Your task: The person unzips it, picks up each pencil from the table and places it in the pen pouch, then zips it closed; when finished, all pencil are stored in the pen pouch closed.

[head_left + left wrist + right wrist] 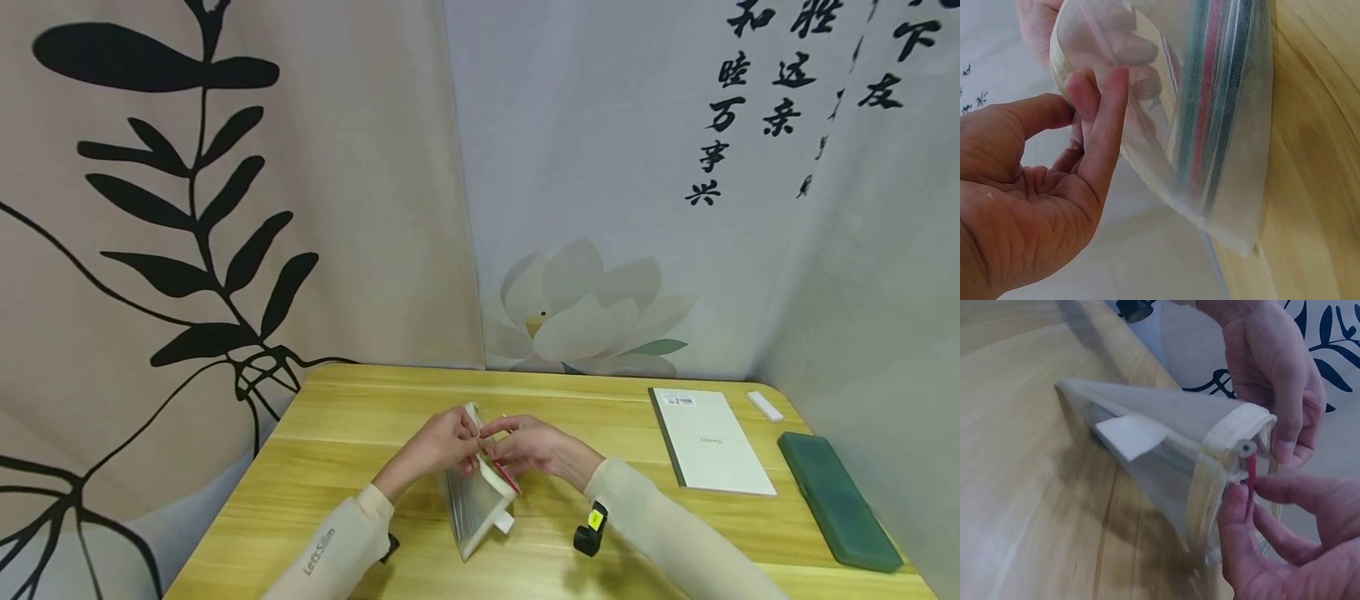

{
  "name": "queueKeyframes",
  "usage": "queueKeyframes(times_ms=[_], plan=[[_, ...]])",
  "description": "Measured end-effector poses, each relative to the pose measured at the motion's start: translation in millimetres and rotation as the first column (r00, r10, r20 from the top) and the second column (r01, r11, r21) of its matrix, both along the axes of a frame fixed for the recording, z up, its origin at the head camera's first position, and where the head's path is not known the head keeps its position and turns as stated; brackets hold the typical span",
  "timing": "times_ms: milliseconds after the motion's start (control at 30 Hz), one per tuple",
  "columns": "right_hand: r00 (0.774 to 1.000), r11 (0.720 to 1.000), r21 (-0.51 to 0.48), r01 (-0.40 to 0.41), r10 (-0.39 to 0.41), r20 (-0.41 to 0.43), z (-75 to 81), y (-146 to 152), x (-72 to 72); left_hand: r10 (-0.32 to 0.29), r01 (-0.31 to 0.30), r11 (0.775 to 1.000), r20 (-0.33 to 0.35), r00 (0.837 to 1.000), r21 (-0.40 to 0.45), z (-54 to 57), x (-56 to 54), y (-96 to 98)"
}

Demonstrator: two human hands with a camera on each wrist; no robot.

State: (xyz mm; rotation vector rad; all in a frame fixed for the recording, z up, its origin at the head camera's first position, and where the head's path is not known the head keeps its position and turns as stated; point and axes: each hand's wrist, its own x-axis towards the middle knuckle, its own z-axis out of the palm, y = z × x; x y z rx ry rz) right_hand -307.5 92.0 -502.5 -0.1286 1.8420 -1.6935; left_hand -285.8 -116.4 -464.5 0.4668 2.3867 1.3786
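Note:
A see-through mesh pouch (472, 512) with a cream zipper edge stands tilted on the table, its mouth held up between both hands. My left hand (442, 442) pinches the rim of that mouth. At the opening, my right hand (536, 450) pinches a slim red pen-like stick (1251, 472), whose round grey end shows in the right wrist view. Through the mesh, green, red and dark pens (1207, 106) are visible lying side by side in the left wrist view. A white tag (1129, 434) hangs from the pouch's side.
On the wooden table (337, 467), a white notebook (716, 442) with a dark spine lies to the right. Behind it is a small white bar (765, 407). A green case (838, 500) sits along the right edge. Printed curtains hang behind.

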Motion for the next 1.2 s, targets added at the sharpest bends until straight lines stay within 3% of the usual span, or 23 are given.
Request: queueKeyframes(times_ms=[667, 933, 1067, 1200], plan=[[0.996, 0.993, 0.072, -0.092, 0.092, 0.003, 3.4, 0.3, -6.6, -0.027, 0.027, 1.000, 0.000, 1.000, -0.017, 1.4, -0.7, -3.0], [0.999, 0.997, 0.072, -0.022, 0.023, -0.022, 11.9, 4.0, -14.8, -0.021, 0.020, 1.000, -0.019, 1.000, -0.024, 1.3, -2.0, -2.8], [0.999, 0.995, 0.088, -0.040, 0.043, -0.028, 10.9, 0.5, -14.5, -0.020, 0.020, 0.999, -0.015, 1.000, -0.031, 1.2, -2.3, -2.9], [0.999, 0.998, 0.034, -0.046, 0.046, 0.002, 8.1, -4.7, -13.9, -0.024, 0.024, 0.999, -0.008, 1.000, -0.039, 0.9, -2.7, -3.4]])
